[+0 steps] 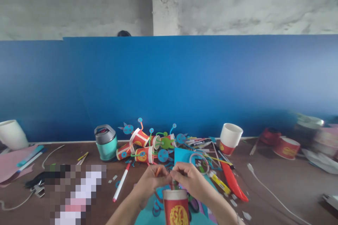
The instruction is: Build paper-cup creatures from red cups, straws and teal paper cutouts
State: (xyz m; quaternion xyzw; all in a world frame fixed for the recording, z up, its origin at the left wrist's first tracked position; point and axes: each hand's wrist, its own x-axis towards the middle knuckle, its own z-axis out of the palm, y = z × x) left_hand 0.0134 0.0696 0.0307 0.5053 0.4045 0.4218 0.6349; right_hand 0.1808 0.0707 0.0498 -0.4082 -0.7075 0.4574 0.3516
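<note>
"Where's the cup (176, 208)?"
"Near middle, between the forearms, its rim just short of the fingertips."
"And the fingers?"
"The left hand (153, 181) and right hand (188, 177) meet, fingertips bunched; an orange strip (157, 172) shows at the left one. Whether either grips anything, I can't tell."
"Around them?"
"A teal sheet (146, 217) below, a marker (121, 183) to the left, a pale ring (207, 163) to the right. Farther off, cup figures (144, 154) in a heap, a flask (106, 147) left of them."
</note>
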